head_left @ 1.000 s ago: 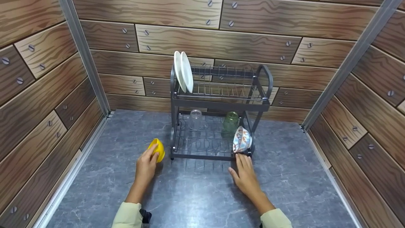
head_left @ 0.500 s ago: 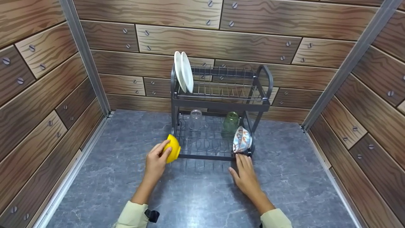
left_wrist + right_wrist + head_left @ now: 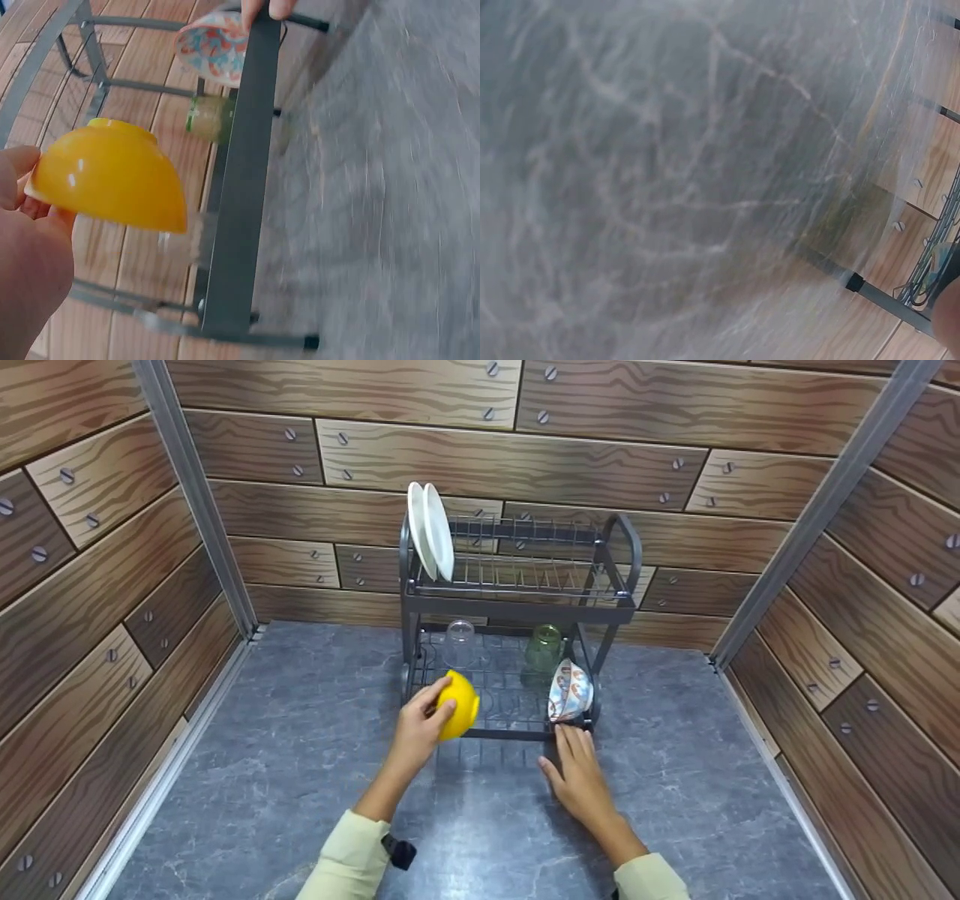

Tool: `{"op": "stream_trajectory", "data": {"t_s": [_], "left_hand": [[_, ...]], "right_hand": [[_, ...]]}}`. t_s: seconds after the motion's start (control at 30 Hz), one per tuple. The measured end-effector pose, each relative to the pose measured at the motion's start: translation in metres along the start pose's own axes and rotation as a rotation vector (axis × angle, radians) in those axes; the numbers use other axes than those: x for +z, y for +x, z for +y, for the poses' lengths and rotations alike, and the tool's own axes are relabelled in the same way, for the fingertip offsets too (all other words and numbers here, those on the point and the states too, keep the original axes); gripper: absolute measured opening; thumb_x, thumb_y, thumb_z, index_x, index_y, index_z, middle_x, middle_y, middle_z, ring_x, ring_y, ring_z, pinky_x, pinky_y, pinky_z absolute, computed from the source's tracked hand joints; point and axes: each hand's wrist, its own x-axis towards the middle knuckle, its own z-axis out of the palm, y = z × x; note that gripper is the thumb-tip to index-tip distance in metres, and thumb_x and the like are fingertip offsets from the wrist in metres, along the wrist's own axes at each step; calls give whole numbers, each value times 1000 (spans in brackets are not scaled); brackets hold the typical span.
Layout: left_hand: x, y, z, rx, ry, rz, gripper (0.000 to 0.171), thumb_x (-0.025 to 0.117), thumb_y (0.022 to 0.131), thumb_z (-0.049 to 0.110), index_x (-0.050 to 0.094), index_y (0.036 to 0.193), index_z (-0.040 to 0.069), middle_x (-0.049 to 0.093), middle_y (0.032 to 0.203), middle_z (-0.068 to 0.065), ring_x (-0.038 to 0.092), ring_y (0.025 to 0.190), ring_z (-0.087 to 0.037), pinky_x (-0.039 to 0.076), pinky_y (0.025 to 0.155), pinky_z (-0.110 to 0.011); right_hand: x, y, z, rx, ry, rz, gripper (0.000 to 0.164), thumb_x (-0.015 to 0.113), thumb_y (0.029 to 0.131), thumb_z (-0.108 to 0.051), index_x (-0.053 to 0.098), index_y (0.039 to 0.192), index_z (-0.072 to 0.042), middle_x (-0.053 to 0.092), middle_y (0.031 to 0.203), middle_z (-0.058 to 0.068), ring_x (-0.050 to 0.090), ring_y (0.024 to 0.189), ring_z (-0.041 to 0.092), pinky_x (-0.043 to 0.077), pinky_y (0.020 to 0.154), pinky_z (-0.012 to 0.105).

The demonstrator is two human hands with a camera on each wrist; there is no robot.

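Observation:
My left hand pinches a yellow bowl by its rim, thumb on one side and fingers on the other. The bowl is tipped on its side in front of the lower tier of the dark dish rack; in the left wrist view the yellow bowl hangs apart from the rack's front bar. My right hand lies with fingers extended, fingertips at the rack's front right corner. Just above them a patterned bowl stands on edge in the lower tier.
Two white plates stand upright at the left of the upper tier. A clear glass and a green glass are upside down in the lower tier. Wood-patterned walls enclose the grey marbled surface.
My left hand has carried the yellow bowl rightward, from left of the rack to in front of its lower tier. The right hand has stayed at the rack's corner.

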Motion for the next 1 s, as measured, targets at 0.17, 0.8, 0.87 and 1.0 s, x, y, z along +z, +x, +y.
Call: {"op": "stream_trajectory", "data": {"t_s": [0.17,0.8,0.87,1.0], "left_hand": [[22,12,-3,-37,-62,-100,41,56,93,0,50,132,-9,53,130,-27,57,111,-34,50,94,-39],[99,56,-59,-124,-91,-111,45,62,90,4,55,134,6,63,114,-16,57,98,-21,51,88,-33],[107,60,-62,-143,-107,-108,45,62,89,2,55,134,5,63,114,-17,57,98,-21,51,89,-33],[120,65,-68,-165,-111,-102,45,62,89,0,56,133,5,63,116,-16,57,98,-19,51,90,-32]], "right_hand": [[0,0,0,10,1,-13,64,60,93,-31,40,140,7,43,140,23,34,134,40,17,114,53],[-2,-2,-1,40,7,-46,62,58,95,-30,39,142,5,42,143,21,32,136,40,16,115,52],[-2,-2,-1,40,-1,-45,62,59,94,-30,39,142,5,42,143,21,32,136,39,17,115,51],[-2,-1,-1,25,-12,-40,61,59,94,-30,40,141,6,44,141,21,34,134,39,18,115,51]]}}
